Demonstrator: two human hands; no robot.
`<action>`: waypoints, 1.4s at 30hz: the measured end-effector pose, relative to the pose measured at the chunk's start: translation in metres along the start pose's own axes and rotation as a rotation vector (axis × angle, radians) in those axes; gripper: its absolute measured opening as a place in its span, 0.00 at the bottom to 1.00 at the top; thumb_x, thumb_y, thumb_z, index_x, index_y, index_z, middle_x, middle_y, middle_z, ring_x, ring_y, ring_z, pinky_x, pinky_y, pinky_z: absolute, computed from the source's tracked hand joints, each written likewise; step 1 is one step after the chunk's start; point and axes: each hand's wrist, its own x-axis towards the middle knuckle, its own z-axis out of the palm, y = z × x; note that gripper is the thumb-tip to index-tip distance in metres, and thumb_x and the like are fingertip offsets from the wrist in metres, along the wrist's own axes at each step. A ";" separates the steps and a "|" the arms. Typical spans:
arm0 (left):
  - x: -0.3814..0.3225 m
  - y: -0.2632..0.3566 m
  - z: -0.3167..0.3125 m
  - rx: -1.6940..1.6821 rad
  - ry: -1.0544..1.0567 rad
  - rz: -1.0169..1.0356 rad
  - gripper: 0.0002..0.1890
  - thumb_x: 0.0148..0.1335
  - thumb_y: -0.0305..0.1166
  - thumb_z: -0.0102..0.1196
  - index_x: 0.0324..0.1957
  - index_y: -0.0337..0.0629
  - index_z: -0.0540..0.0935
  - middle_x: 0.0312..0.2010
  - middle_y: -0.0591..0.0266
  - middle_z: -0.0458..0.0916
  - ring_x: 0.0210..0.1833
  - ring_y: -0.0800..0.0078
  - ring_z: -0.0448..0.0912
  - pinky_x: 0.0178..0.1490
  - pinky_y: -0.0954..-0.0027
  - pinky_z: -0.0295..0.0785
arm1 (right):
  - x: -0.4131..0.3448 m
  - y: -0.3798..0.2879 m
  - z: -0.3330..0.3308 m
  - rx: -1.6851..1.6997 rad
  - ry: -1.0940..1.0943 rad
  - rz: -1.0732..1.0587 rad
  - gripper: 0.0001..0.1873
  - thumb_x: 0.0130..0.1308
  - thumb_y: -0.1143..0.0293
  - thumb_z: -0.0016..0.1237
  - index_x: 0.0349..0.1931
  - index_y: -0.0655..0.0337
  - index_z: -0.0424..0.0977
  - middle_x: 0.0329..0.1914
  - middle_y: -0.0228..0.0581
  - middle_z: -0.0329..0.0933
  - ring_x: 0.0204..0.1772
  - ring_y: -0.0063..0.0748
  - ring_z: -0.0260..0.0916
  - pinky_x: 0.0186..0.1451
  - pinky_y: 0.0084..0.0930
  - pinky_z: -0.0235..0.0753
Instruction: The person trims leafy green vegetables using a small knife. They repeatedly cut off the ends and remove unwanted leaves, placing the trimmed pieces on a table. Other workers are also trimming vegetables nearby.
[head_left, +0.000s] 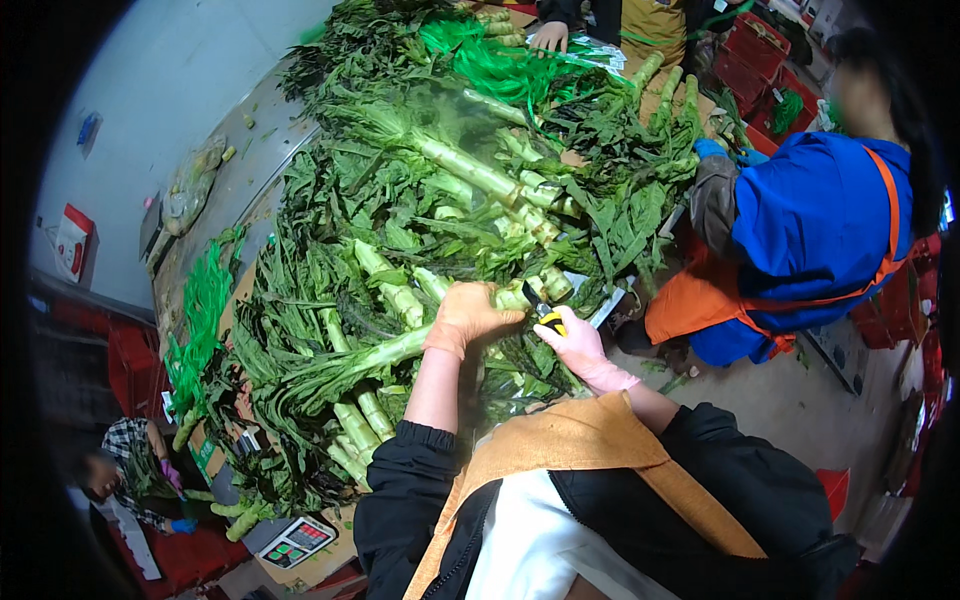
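My left hand (469, 311), in an orange glove, grips a celtuce stalk (409, 343) whose leafy end trails to the left. The stalk's pale cut end (511, 295) juts out beyond my thumb. A pink glove covers my right hand (576, 345), which is closed around a black-bladed cutting tool (538, 300) with a yellow and black handle, apparently pruning shears. Its blade is right by the stalk's end; whether it touches cannot be told. Under and beyond both hands lies a large heap of leafy celtuce (480, 169).
At right stands a co-worker in a blue top (817, 225) and orange apron. Another person's bare hand (550, 37) rests at the far side, near green netting (502, 64). More netting (196, 322) lies left. A digital scale (296, 541) and a person in checks (135, 450) are lower left.
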 end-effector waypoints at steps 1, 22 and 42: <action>0.000 0.000 0.000 -0.005 0.001 0.002 0.50 0.38 0.67 0.63 0.52 0.29 0.78 0.46 0.41 0.80 0.50 0.53 0.79 0.56 0.65 0.72 | 0.001 0.002 -0.001 -0.032 -0.039 0.018 0.21 0.61 0.51 0.53 0.43 0.58 0.72 0.39 0.47 0.80 0.42 0.47 0.78 0.43 0.34 0.74; -0.001 0.003 0.004 0.078 0.055 0.029 0.48 0.37 0.67 0.63 0.49 0.30 0.80 0.43 0.42 0.82 0.47 0.54 0.81 0.55 0.65 0.73 | 0.008 0.000 -0.026 0.232 -0.188 0.161 0.20 0.61 0.55 0.54 0.40 0.63 0.71 0.31 0.39 0.76 0.32 0.26 0.71 0.37 0.25 0.71; 0.010 -0.002 -0.003 -0.131 -0.031 -0.003 0.48 0.40 0.64 0.62 0.55 0.31 0.76 0.46 0.40 0.80 0.51 0.54 0.79 0.56 0.66 0.71 | 0.013 0.007 -0.008 0.303 -0.168 0.126 0.17 0.61 0.57 0.55 0.41 0.62 0.72 0.27 0.34 0.75 0.26 0.18 0.68 0.30 0.21 0.68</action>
